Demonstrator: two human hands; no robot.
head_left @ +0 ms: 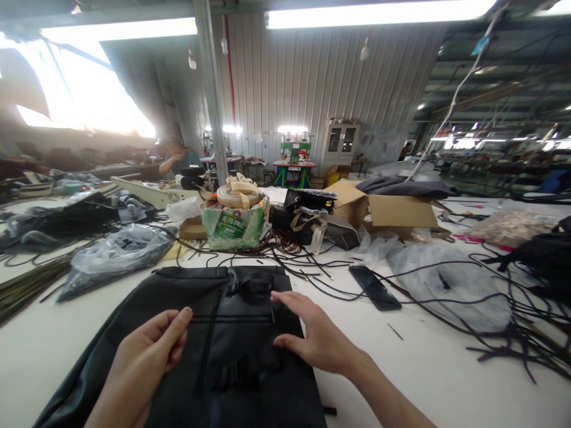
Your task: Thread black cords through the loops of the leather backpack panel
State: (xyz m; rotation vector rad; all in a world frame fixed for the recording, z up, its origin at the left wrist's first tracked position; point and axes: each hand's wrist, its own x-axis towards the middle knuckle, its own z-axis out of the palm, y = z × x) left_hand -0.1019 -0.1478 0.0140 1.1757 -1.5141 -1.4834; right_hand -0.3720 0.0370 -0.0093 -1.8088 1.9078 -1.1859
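Note:
A black bag lies flat on the white table in front of me, with a zipper line, straps and buckles on its face. My left hand pinches the end of a thin black cord above the bag. The doubled cord runs taut sideways to the bag's right part, near a small dark fitting. My right hand is beside that fitting, thumb and fingers spread apart around it. Whether a fingertip touches the fitting I cannot tell.
Behind the bag stand a green box with webbing rolls and a cardboard box. A phone, loose black cords and a plastic bag lie to the right. Another plastic bag lies left. A person sits far back.

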